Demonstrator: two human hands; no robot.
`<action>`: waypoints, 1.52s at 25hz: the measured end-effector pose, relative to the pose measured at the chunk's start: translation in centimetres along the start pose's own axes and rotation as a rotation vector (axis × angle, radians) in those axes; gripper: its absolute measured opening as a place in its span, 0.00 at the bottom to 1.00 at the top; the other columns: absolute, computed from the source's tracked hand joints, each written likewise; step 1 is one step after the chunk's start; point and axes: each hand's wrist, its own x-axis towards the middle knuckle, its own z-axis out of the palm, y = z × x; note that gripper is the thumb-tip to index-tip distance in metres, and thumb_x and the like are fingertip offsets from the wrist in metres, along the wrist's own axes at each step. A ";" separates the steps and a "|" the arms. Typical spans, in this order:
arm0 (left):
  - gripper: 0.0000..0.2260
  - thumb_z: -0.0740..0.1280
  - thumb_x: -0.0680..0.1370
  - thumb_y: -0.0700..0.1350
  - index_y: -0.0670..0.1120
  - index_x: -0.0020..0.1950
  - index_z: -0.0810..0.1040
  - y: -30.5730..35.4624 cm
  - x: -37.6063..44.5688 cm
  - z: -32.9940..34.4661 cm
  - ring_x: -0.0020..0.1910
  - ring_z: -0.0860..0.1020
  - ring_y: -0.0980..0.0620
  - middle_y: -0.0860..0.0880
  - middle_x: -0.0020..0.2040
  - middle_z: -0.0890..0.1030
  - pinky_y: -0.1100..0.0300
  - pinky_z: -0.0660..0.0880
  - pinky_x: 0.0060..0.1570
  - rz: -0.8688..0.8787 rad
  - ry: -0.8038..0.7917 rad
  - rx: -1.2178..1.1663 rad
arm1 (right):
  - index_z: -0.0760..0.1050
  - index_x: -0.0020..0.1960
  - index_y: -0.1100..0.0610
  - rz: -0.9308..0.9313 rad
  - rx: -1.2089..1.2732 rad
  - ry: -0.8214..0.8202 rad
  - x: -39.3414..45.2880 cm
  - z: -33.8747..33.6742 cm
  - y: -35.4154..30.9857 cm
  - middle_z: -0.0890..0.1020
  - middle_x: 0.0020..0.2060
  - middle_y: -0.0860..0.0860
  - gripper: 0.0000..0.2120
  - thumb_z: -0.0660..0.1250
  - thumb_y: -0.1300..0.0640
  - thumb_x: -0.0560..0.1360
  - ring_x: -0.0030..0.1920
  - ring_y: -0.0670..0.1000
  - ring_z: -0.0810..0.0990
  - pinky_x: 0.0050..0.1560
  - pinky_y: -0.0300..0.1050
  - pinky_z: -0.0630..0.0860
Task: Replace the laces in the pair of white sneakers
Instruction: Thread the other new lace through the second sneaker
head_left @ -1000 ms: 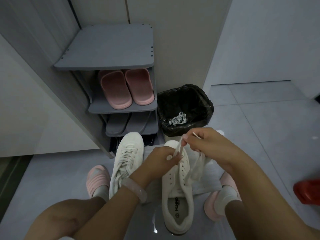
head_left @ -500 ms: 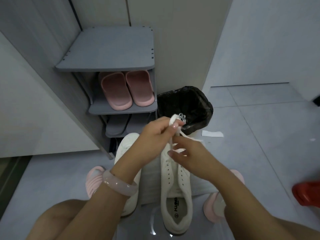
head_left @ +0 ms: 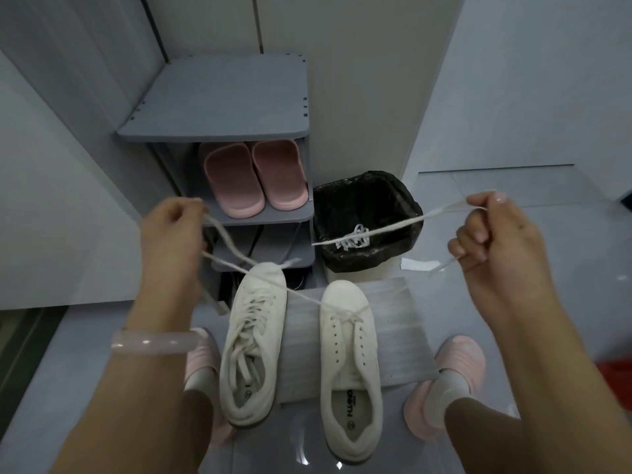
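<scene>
Two white sneakers lie side by side on a white mat (head_left: 400, 330) between my feet. The left sneaker (head_left: 253, 336) is fully laced. The right sneaker (head_left: 352, 364) has a white lace (head_left: 301, 295) only through its eyelets nearest the toe; the other holes are bare. My left hand (head_left: 171, 227) is raised at the left and grips one end of that lace, which runs across the left sneaker's toe. My right hand (head_left: 492, 234) is raised at the right, fist closed round the other end, with a loose length trailing left over the bin.
A black-lined bin (head_left: 403, 200) behind the sneakers holds a bundled white lace (head_left: 355, 239). A grey shoe rack (head_left: 219, 97) with pink slippers (head_left: 253, 176) stands at the back left. A paper scrap (head_left: 417, 265) and a red object (head_left: 615, 378) lie on the floor at the right.
Both hands were together over the right sneaker's toe. They have now drawn far apart, up and outwards, pulling the two lace ends out through the eyelets nearest the toe.
</scene>
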 end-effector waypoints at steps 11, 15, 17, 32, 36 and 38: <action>0.11 0.55 0.82 0.44 0.48 0.42 0.73 -2.8 -10.8 7.6 0.27 0.73 0.57 0.54 0.32 0.76 0.67 0.69 0.29 -0.061 -1.293 0.116 | 0.73 0.51 0.58 0.238 0.193 -0.120 -2.0 3.5 4.3 0.81 0.30 0.49 0.12 0.51 0.59 0.82 0.30 0.43 0.79 0.40 0.36 0.80; 0.13 0.60 0.80 0.42 0.47 0.36 0.76 -4.2 -6.1 6.8 0.22 0.66 0.61 0.55 0.22 0.69 0.70 0.62 0.24 -0.077 -0.779 0.175 | 0.70 0.43 0.56 0.317 0.461 0.234 1.2 -0.5 3.3 0.69 0.20 0.45 0.12 0.51 0.58 0.82 0.19 0.41 0.65 0.26 0.30 0.69; 0.11 0.61 0.78 0.40 0.46 0.37 0.79 -4.7 -3.9 6.0 0.20 0.63 0.61 0.55 0.21 0.68 0.71 0.60 0.22 -0.165 -0.629 0.064 | 0.68 0.41 0.55 0.286 0.519 0.331 2.1 -2.3 2.5 0.67 0.18 0.44 0.13 0.50 0.58 0.82 0.18 0.42 0.62 0.25 0.28 0.66; 0.18 0.62 0.76 0.33 0.43 0.65 0.72 -6.3 -3.5 6.5 0.69 0.63 0.51 0.42 0.72 0.60 0.85 0.54 0.56 0.297 -0.346 0.364 | 0.73 0.47 0.53 0.074 0.032 0.479 2.2 -5.6 1.8 0.68 0.18 0.43 0.13 0.50 0.58 0.82 0.19 0.42 0.62 0.20 0.32 0.60; 0.22 0.62 0.77 0.37 0.47 0.71 0.67 -7.2 -3.8 6.6 0.66 0.70 0.45 0.43 0.72 0.64 0.63 0.64 0.62 0.375 -0.601 0.723 | 0.73 0.48 0.56 0.331 -0.253 0.301 1.8 -4.5 5.4 0.69 0.20 0.46 0.12 0.51 0.59 0.81 0.18 0.42 0.60 0.18 0.33 0.57; 0.19 0.63 0.77 0.41 0.46 0.68 0.70 -7.6 -4.5 6.7 0.60 0.74 0.45 0.44 0.64 0.74 0.57 0.68 0.58 0.351 -0.709 0.838 | 0.74 0.48 0.57 0.526 -0.524 0.075 0.7 -3.5 7.4 0.71 0.26 0.50 0.12 0.52 0.61 0.80 0.21 0.45 0.64 0.20 0.35 0.62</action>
